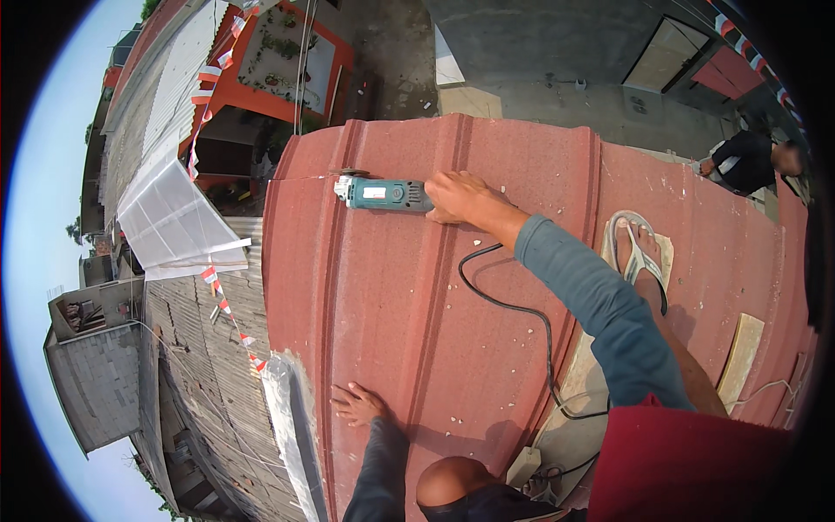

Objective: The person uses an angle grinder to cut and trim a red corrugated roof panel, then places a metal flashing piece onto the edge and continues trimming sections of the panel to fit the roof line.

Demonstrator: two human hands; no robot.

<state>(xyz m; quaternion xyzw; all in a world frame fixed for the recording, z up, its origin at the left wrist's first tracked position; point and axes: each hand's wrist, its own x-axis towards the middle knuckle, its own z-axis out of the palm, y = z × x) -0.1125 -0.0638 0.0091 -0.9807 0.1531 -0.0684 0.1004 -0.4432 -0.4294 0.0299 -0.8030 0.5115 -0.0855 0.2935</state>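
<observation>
right hand (456,197) grips grinder (387,194) | left hand (358,404) on red roof (376,300)

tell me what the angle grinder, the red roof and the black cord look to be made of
Angle grinder: teal housing, probably hard plastic, with moulded-looking vents; its silvery head looks like bare metal.
Red roof: likely coated sheet metal, given the long raised ribs and matte, speckled surface, though the coating hides the base.
Black cord: rubber or soft plastic sheath, judging by its smooth, loose curves.
</observation>
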